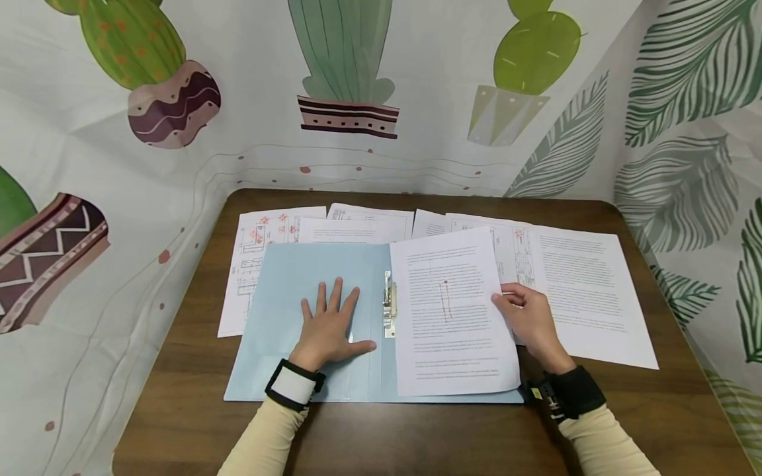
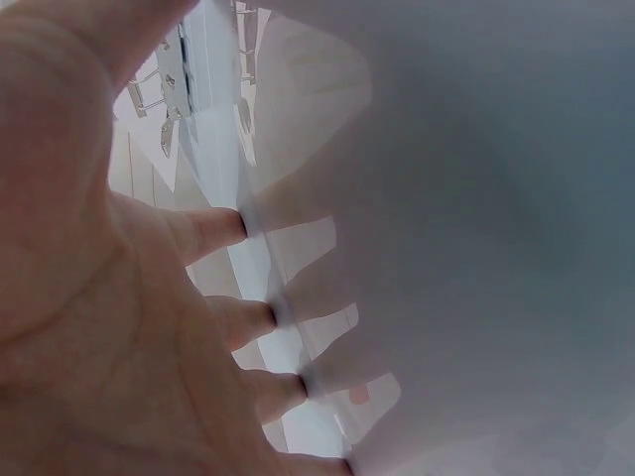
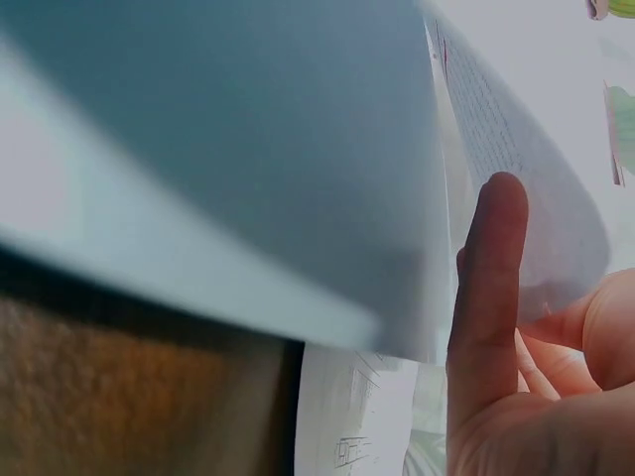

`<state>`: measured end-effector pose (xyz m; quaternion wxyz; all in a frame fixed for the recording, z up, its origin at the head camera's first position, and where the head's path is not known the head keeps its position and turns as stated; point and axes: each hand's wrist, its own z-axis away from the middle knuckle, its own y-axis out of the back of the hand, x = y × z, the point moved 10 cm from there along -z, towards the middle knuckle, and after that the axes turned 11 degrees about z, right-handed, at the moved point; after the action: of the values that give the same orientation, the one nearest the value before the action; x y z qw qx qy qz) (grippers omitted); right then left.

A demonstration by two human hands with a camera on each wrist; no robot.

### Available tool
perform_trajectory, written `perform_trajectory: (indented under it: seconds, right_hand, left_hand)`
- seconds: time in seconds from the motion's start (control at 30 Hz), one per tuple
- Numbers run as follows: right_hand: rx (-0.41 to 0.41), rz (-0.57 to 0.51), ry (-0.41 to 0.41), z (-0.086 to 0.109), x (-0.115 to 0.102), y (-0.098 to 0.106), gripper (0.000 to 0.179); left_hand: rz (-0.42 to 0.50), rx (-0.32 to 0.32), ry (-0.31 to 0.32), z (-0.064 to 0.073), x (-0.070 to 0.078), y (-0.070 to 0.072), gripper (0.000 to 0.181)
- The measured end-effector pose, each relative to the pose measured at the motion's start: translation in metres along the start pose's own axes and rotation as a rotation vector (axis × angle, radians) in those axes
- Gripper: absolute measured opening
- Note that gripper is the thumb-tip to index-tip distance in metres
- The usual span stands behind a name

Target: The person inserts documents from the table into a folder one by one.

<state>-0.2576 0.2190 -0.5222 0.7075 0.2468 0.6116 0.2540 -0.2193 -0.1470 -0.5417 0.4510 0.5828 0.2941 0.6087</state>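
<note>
A light blue plastic folder (image 1: 286, 291) lies open on a dark brown wooden table (image 1: 178, 396), and everything else sits around or on it. On the folder's left half rests the person's left hand (image 1: 327, 327), palm down, its fingers and thumb spread wide. Along the folder's middle runs a silver metal binder clip (image 1: 389, 304). Over the folder's right half is a white sheet of printed paper (image 1: 455, 350), its left edge just beside the clip; red marks stand in the middle of its text. At that sheet's right edge the right hand (image 1: 532, 317) pinches the paper, the thumb on the printed face; the right wrist view is close and blurred, so which fingers press from behind is hard to tell. Behind the folder's left half lies a white drawing sheet with red marks (image 1: 253, 231), and beyond its right side a white text page (image 1: 586, 291).
</note>
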Motion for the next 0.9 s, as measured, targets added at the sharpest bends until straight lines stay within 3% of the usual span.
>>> perform_trajectory:
  seconds: [0.63,0.9]
  right_hand:
    - [-0.019,0.072,-0.010,0.004,0.002,-0.012,0.033]
    - [-0.001,0.165,0.056,0.003,-0.004,-0.013,0.033]
  left_hand:
    - [0.004,-0.013,0.010,-0.001,-0.001,-0.001,0.117]
    - [0.007,-0.020,0.011,-0.001,0.000,0.000,0.117]
